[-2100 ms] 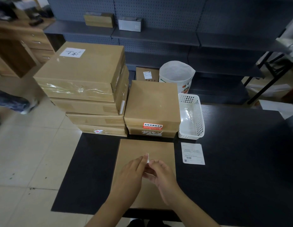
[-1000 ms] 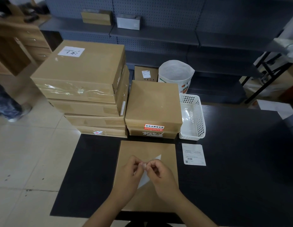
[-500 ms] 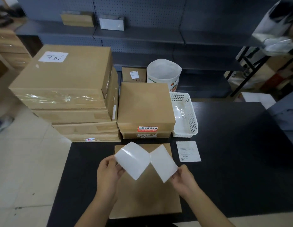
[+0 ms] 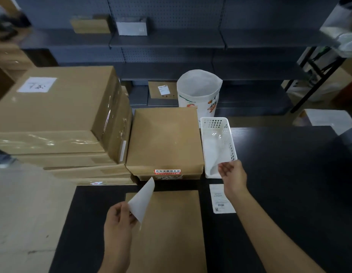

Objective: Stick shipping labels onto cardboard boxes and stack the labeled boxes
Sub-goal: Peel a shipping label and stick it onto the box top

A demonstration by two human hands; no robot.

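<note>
Low in the centre of the frame, a flat cardboard box (image 4: 165,231) is seen lying on the dark matte surface (image 4: 279,174), its plain brown top not yet labelled. Just above its upper left corner, a white label (image 4: 142,200) is pinched by one corner in the grip of the left hand (image 4: 118,219); the sheet is thin, smooth and slightly curled, and its blank side is shown. At centre right, a glossy white backing sheet (image 4: 216,154) is held over the white perforated plastic basket (image 4: 218,134) by the right hand (image 4: 233,177), whose fingers are loosely curled; whether the sheet is pinched or already let go cannot be told. A printed label (image 4: 220,198) lies flat on the surface just right of the box.

The peeling is judged done; the sticking and stacking of this box are left. Behind it, a square box (image 4: 165,138) with a red sticker on its front edge sits on another, no shipping label being visible on its top. At left, a stack of larger boxes (image 4: 59,119) is seen, partly wrapped in shiny clear tape, with a white paper on top.
</note>
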